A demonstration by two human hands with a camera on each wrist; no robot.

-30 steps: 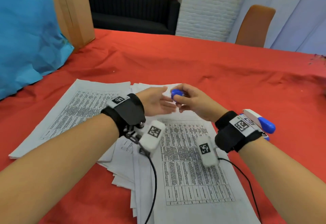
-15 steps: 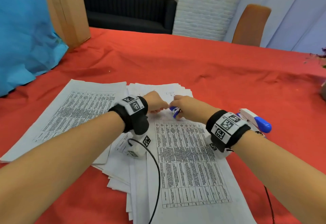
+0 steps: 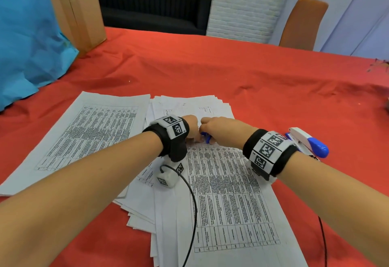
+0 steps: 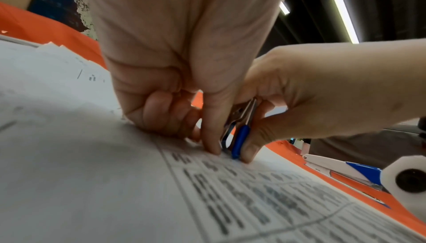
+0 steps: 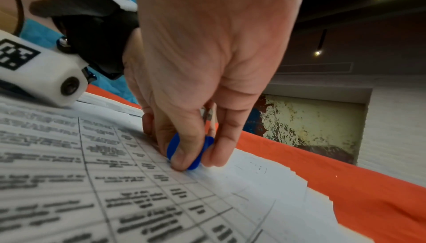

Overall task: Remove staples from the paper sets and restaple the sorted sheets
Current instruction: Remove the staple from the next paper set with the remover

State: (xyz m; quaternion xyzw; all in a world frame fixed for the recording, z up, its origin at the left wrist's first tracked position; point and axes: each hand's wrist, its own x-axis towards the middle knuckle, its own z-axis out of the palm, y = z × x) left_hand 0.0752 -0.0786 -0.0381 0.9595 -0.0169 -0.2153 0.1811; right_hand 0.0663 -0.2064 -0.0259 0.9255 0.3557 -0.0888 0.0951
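- Paper sets (image 3: 221, 193): white sheets printed with black tables, fanned in an uneven pile on the red tablecloth (image 3: 231, 67); the top sheet lies flat, its upper edge under both hands.
- Second paper stack (image 3: 88, 134) lies just beside the pile, at its 9 o'clock.
- Staple remover (image 4: 239, 143), blue grips with metal jaws, stands tip-down on the top sheet's upper edge.
- Right hand (image 3: 223, 129) pinches the staple remover between thumb and fingers.
- Left hand (image 3: 191, 128): fingers curled, thumb tip pressed on the paper, touching the remover at its 9 o'clock; nothing grasped.
- Stapler (image 3: 307, 142), white and blue, lies on the cloth at 3 o'clock of the right wrist.
- Cardboard box (image 3: 77, 10) stands at 11 o'clock; its contents are not visible.
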